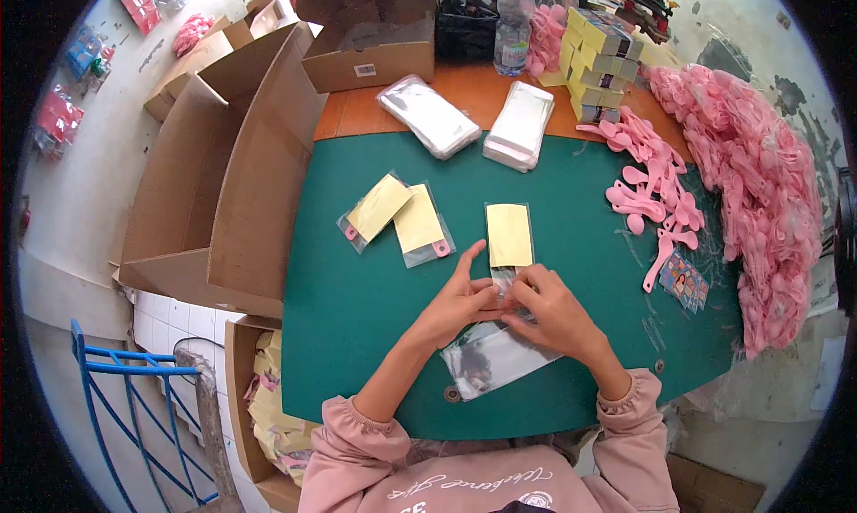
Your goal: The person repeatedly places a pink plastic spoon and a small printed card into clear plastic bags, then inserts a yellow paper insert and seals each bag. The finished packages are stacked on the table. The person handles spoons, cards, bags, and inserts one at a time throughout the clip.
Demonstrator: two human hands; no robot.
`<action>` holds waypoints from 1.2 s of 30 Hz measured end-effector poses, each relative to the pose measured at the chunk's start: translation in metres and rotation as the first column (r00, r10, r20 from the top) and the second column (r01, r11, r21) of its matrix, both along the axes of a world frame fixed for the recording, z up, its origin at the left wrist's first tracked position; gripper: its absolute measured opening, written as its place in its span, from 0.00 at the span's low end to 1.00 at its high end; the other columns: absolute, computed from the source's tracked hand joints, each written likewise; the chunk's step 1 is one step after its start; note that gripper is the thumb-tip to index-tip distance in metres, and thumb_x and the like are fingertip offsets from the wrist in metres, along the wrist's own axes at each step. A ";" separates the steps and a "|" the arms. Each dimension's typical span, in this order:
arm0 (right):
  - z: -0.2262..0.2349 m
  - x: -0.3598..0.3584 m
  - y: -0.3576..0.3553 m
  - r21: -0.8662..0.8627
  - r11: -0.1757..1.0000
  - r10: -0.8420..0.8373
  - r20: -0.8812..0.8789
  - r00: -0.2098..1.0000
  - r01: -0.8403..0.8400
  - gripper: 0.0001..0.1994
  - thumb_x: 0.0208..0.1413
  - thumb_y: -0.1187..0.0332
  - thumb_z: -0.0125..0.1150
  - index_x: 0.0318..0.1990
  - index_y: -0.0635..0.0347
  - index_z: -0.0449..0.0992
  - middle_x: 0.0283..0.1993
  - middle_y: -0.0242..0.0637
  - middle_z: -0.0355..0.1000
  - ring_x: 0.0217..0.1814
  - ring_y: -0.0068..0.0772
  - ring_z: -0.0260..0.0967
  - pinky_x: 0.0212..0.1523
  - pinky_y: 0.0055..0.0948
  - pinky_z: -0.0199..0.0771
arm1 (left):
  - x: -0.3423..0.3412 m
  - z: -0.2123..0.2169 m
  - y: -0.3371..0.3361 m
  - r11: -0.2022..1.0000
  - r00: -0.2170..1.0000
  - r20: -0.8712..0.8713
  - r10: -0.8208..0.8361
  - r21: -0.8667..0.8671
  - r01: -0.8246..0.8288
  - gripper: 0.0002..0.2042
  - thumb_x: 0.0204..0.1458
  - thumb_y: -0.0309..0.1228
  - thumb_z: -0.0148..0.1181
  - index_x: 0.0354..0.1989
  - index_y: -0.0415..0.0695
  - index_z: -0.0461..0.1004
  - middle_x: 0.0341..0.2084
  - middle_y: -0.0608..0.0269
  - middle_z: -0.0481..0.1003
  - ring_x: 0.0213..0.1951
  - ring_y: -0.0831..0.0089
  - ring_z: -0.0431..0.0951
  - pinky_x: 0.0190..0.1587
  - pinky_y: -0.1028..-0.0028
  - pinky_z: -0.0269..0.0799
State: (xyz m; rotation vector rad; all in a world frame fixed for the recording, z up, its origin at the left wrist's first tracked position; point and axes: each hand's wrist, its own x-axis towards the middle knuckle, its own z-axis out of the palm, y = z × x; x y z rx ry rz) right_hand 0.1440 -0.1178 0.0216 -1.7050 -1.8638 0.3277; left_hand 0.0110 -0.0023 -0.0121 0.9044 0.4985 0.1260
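Observation:
A clear plastic bag with a pale yellow card (510,233) inside lies in front of me, its lower end between my hands. My right hand (555,312) pinches that end with bent fingers. My left hand (462,306) grips the same end from the other side, one finger stretched out along the bag's left edge. The fingertips partly hide the bag's mouth. Under my hands is a clear, flat plastic sleeve (500,361). Two packed bags with yellow cards (378,206) overlap to the left, each showing a bit of pink plastic in a corner.
Loose pink plastic spoons (656,191) and a colourful card (685,283) lie right, beside a large pink heap (754,191). Clear sleeve stacks (428,116), bundled cards (600,62) and a water bottle (513,31) stand at the back. Cardboard boxes (268,169) flank the green table's left side.

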 end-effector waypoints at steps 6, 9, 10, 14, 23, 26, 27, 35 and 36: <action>-0.004 -0.009 0.001 0.064 0.997 -0.048 0.126 0.991 0.040 0.10 0.38 0.70 0.61 0.29 0.61 0.68 0.32 0.38 0.62 0.38 0.39 0.62 0.37 0.35 0.63 | 0.000 -0.003 -0.001 1.000 1.000 0.009 0.012 0.026 -0.013 0.32 0.55 0.24 0.45 0.63 0.54 0.34 0.44 0.49 0.66 0.43 0.67 0.71 0.44 0.69 0.72; -0.005 -0.010 0.002 0.075 0.997 -0.021 0.155 0.988 0.010 0.09 0.39 0.70 0.60 0.28 0.61 0.67 0.31 0.38 0.61 0.37 0.39 0.62 0.36 0.35 0.63 | 0.002 0.000 -0.002 0.999 1.000 -0.009 0.023 0.024 -0.023 0.31 0.55 0.25 0.45 0.63 0.54 0.35 0.43 0.50 0.66 0.41 0.68 0.72 0.43 0.70 0.73; -0.006 -0.010 0.001 0.053 0.999 -0.005 0.161 0.987 -0.003 0.09 0.40 0.70 0.60 0.28 0.61 0.67 0.31 0.38 0.61 0.37 0.39 0.62 0.36 0.35 0.62 | 0.002 0.002 -0.002 1.000 1.000 -0.022 0.021 0.022 -0.020 0.31 0.55 0.25 0.45 0.63 0.53 0.35 0.42 0.50 0.67 0.39 0.68 0.73 0.42 0.70 0.73; -0.010 -0.012 0.001 0.049 0.998 0.024 0.210 0.977 -0.035 0.07 0.41 0.71 0.58 0.28 0.61 0.67 0.31 0.39 0.61 0.37 0.40 0.61 0.36 0.35 0.62 | 0.004 -0.004 -0.005 0.992 0.998 -0.035 0.044 0.118 -0.039 0.30 0.55 0.24 0.45 0.63 0.53 0.37 0.39 0.52 0.69 0.37 0.70 0.74 0.40 0.71 0.74; 0.005 0.009 -0.007 -0.142 0.972 0.173 -0.103 0.980 -0.186 0.08 0.43 0.70 0.57 0.27 0.61 0.65 0.32 0.39 0.62 0.35 0.39 0.60 0.37 0.33 0.60 | 0.008 -0.006 -0.001 0.822 0.968 -0.172 0.182 0.567 -0.054 0.31 0.51 0.20 0.46 0.62 0.52 0.43 0.33 0.53 0.73 0.35 0.75 0.73 0.35 0.76 0.73; 0.022 0.062 -0.022 -0.112 0.979 0.106 -0.432 0.895 -0.170 0.07 0.46 0.69 0.57 0.26 0.60 0.66 0.29 0.33 0.62 0.30 0.27 0.58 0.33 0.26 0.59 | 0.006 -0.015 0.010 0.913 0.976 -0.060 0.209 0.370 -0.173 0.31 0.50 0.19 0.46 0.62 0.49 0.42 0.32 0.52 0.74 0.33 0.73 0.76 0.34 0.75 0.75; 0.028 0.091 -0.029 -0.114 0.982 0.076 -0.492 0.867 -0.150 0.07 0.46 0.69 0.57 0.25 0.60 0.66 0.29 0.31 0.64 0.30 0.24 0.58 0.32 0.25 0.59 | 0.003 -0.013 0.012 0.923 0.983 -0.066 0.169 0.361 -0.134 0.30 0.50 0.19 0.45 0.62 0.48 0.44 0.32 0.51 0.74 0.34 0.72 0.76 0.34 0.75 0.75; 0.022 0.207 -0.078 0.269 0.734 -0.664 0.479 0.574 0.624 0.22 0.42 0.72 0.56 0.48 0.64 0.62 0.42 0.44 0.66 0.41 0.43 0.66 0.40 0.32 0.67 | 0.010 0.008 0.011 0.959 0.995 -0.075 0.067 0.280 -0.043 0.24 0.52 0.21 0.46 0.59 0.45 0.50 0.34 0.53 0.74 0.37 0.71 0.76 0.35 0.77 0.74; 0.017 0.174 -0.052 -0.018 0.685 -0.724 0.102 0.683 0.728 0.25 0.37 0.75 0.56 0.49 0.65 0.61 0.44 0.46 0.63 0.47 0.50 0.61 0.47 0.36 0.63 | 0.008 0.004 0.013 0.960 0.996 -0.067 0.055 0.278 -0.034 0.23 0.52 0.22 0.47 0.58 0.45 0.53 0.34 0.54 0.74 0.37 0.72 0.76 0.35 0.78 0.74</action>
